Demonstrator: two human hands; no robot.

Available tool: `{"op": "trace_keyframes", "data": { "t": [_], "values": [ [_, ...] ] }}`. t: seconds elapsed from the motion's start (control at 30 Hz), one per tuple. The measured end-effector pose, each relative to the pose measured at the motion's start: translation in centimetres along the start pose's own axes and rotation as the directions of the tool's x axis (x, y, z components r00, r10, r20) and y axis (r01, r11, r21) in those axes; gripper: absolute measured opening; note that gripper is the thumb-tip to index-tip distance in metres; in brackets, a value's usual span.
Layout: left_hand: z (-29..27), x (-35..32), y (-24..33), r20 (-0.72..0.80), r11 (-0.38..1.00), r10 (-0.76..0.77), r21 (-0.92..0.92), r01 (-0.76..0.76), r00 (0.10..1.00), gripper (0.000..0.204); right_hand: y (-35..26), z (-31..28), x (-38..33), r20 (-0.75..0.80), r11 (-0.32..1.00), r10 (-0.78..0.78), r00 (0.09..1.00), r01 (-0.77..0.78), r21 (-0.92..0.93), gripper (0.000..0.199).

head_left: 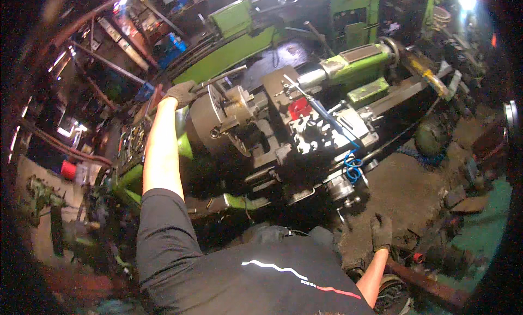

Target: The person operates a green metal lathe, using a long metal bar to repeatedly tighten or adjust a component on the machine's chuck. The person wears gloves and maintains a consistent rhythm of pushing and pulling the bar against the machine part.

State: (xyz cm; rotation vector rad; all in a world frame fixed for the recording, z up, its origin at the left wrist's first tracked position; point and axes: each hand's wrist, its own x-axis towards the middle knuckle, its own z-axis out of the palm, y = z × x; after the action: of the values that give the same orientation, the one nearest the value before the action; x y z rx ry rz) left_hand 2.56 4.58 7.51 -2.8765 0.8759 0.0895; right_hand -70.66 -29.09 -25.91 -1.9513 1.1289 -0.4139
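Note:
I stand at a green lathe. My left hand [181, 93], in a dark work glove, reaches out over the far upper side of the big round chuck [202, 124]. Its fingers are closed at the near end of a long metal bar [223, 76] that slants up to the right above the chuck. A metal workpiece [237, 105] sits at the chuck's face, between the jaws. Low on the right, my gloved right hand [381, 232] hangs over the brown floor, fingers stretched out and holding nothing.
Right of the chuck, the carriage carries a red piece [299, 108], white rags [316, 132] and a blue air gun [326, 114] with a coiled blue hose [353, 168]. The green tailstock [359, 64] stands beyond. Loose tools [131, 146] lie on the headstock at left.

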Motion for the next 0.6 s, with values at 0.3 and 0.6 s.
{"op": "trace_keyframes", "data": {
  "t": [0.3, 0.6],
  "values": [
    [4.1, 2.8, 1.2, -0.126, 0.985, -0.121, 0.109, 0.135, 0.985, 0.076, -0.7, 1.4, 12.6, 0.305, 0.991, -0.102, 0.947, 0.124, -0.055, 0.040],
    [8.2, 4.6, -0.4, -0.435, 0.972, -0.135, 0.117, 0.205, 0.890, 0.065, -3.8, 3.4, 10.4, 0.297, 0.931, 0.188, 0.936, -0.073, -0.359, 0.045]
  ]
}}
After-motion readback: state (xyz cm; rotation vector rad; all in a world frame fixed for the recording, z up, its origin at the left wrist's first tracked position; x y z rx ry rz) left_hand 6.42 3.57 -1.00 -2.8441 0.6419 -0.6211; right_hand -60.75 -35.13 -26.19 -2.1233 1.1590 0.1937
